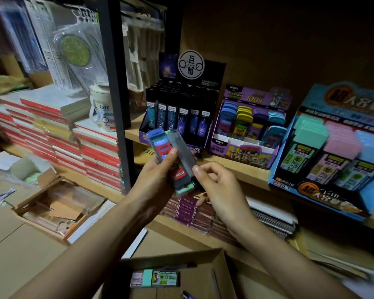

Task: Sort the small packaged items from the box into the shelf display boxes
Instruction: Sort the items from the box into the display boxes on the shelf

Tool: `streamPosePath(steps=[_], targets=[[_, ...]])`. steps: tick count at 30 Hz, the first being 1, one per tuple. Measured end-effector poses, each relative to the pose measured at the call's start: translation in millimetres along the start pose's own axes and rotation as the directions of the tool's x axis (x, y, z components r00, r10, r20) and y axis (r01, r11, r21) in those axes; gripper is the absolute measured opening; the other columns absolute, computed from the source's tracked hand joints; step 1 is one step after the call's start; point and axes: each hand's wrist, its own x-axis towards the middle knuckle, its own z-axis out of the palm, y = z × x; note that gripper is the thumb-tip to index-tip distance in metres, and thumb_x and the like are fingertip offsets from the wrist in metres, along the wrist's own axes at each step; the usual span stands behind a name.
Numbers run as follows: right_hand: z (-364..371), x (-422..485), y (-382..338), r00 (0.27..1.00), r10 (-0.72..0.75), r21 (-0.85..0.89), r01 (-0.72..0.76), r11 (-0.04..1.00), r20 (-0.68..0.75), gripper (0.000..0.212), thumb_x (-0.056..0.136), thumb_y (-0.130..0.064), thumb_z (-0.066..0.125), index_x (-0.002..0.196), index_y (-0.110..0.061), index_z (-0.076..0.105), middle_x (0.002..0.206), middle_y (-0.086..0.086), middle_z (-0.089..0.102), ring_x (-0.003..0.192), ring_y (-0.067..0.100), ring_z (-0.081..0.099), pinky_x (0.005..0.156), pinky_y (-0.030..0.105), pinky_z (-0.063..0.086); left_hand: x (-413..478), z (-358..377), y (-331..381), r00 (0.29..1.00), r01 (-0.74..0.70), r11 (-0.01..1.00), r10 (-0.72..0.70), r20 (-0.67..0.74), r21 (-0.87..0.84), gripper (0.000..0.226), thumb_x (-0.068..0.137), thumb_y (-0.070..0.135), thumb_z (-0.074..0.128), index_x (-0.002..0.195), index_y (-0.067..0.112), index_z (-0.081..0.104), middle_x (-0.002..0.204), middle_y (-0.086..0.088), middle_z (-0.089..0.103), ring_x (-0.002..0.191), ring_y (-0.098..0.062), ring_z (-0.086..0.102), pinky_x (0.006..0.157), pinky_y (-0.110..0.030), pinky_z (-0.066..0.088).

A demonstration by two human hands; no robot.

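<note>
Dim stockroom. A wooden shelf (231,168) carries three display boxes (242,157) along its front edge. Before that edge, the left hand (158,180) grasps several small cases (162,147). The right hand (220,182) pinches the grey case (181,152) at its lower end.

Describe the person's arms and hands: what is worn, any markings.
Both forearms are bare to the frame's edge; no sleeve shows. The left grip and right grip are ungloved hands, with no ring, watch or wristband visible.

black upright post (115,83) left, display boxes (246,130) crowd shelf
</note>
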Motion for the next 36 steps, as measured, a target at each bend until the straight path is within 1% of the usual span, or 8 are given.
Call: streamPosePath(steps=[3,8,11,16,20,25,30,36], targets=[[-2,2,1,0.991,-0.092,-0.095,0.083,0.992,-0.095,0.013,0.092,-0.023,0.057,0.079,-0.022,0.053,0.08,0.001,0.065,0.071,0.013,0.064,0.057,0.026,0.052,0,2,-2,1.0,0.006,1.0,-0.006,-0.024,0.017,0.016,0.095,0.019,0.048,0.103,0.011,0.059,0.081,-0.003,0.073,0.077,-0.014,0.071,0.06,-0.026,0.057],[-24,19,-11,0.958,-0.169,-0.073,0.156,0.985,-0.231,0.003,0.09,-0.014,0.06,0.088,-0.015,0.057,0.081,-0.001,0.063,0.072,0.007,0.067,0.061,0.019,0.054,3,-1,6,0.997,-0.026,0.999,0.03,-0.077,0.044,0.023,0.094,0.021,0.048,0.114,0.013,0.055,0.101,-0.007,0.073,0.091,-0.014,0.071,0.07,-0.028,0.059],[-37,32,-21,0.939,-0.201,-0.025,0.202,0.979,-0.28,0.008,0.089,-0.013,0.06,0.093,-0.007,0.059,0.077,0.002,0.062,0.06,0.002,0.061,0.054,0.014,0.048,4,-6,13,0.994,-0.044,0.998,0.047,-0.099,0.038,0.023,0.095,0.021,0.048,0.115,0.012,0.053,0.098,-0.007,0.073,0.089,-0.014,0.071,0.071,-0.028,0.059],[-45,64,-37,0.93,-0.18,0.065,0.212,0.975,-0.321,0.012,0.088,-0.008,0.057,0.091,-0.012,0.046,0.074,0.01,0.061,0.048,0.01,0.044,0.039,0.021,0.034,-1,-15,24,0.992,-0.067,0.998,0.068,-0.105,0.016,0.017,0.095,0.02,0.047,0.108,0.013,0.055,0.094,-0.007,0.074,0.084,-0.014,0.072,0.062,-0.027,0.059],[-36,86,-48,0.932,-0.188,0.109,0.231,0.967,-0.309,0.014,0.091,-0.008,0.055,0.091,-0.018,0.045,0.081,0.009,0.068,0.046,0.009,0.049,0.038,0.02,0.039,-5,-23,33,0.993,-0.069,0.998,0.07,-0.094,0.015,0.019,0.095,0.022,0.047,0.111,0.014,0.054,0.095,-0.006,0.074,0.086,-0.014,0.072,0.057,-0.025,0.056],[-32,107,-53,0.965,-0.215,0.043,0.224,0.974,-0.149,0.012,0.089,-0.008,0.06,0.1,-0.007,0.054,0.082,0.007,0.066,0.07,0.014,0.067,0.065,0.023,0.056,-9,-31,41,0.994,-0.059,0.998,0.061,-0.095,0.02,0.036,0.092,0.026,0.049,0.124,0.009,0.05,0.1,-0.007,0.074,0.091,-0.016,0.071,0.058,-0.024,0.056],[-33,122,-53,0.941,-0.328,-0.22,0.302,0.927,-0.089,0.007,0.089,-0.01,0.062,0.089,-0.016,0.06,0.082,0.0,0.066,0.067,0.011,0.067,0.055,0.022,0.054,-16,-35,47,0.993,-0.059,0.998,0.06,-0.098,0.012,0.039,0.09,0.027,0.051,0.126,0.011,0.049,0.098,-0.006,0.074,0.089,-0.016,0.071,0.058,-0.023,0.056],[-27,135,-48,0.95,-0.31,-0.261,0.289,0.921,-0.042,0.017,0.089,-0.008,0.062,0.083,-0.024,0.058,0.078,-0.003,0.065,0.062,0.012,0.068,0.049,0.02,0.052,-25,-36,56,0.99,-0.077,0.995,0.083,-0.118,0.058,0.031,0.09,0.023,0.051,0.119,0.011,0.053,0.096,-0.006,0.074,0.085,-0.015,0.072,0.062,-0.025,0.059]])
